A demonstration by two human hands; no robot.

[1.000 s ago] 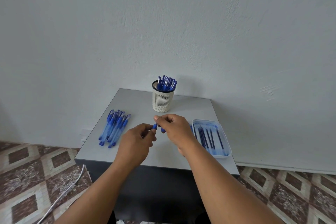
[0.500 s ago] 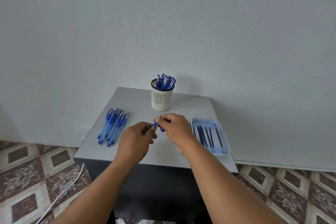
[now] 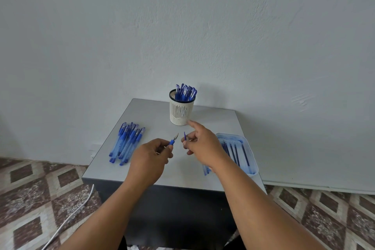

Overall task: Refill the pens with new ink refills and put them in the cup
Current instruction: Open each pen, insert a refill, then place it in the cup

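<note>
While my left grip (image 3: 151,153) pinches a pen (image 3: 174,140) with its tip bared, my right grip (image 3: 199,141) pinches something small and blue (image 3: 184,135) just beside it, forefinger stretched toward the cup (image 3: 181,112). I judge us midway: the cup beyond both grips already stands full of pens, a pile of pens (image 3: 126,141) waits outboard of my left grip, and refills lie in the tray (image 3: 250,149) past my right. Whether that blue piece is a cap, I can't tell; my right forearm hides part of the tray.
</note>
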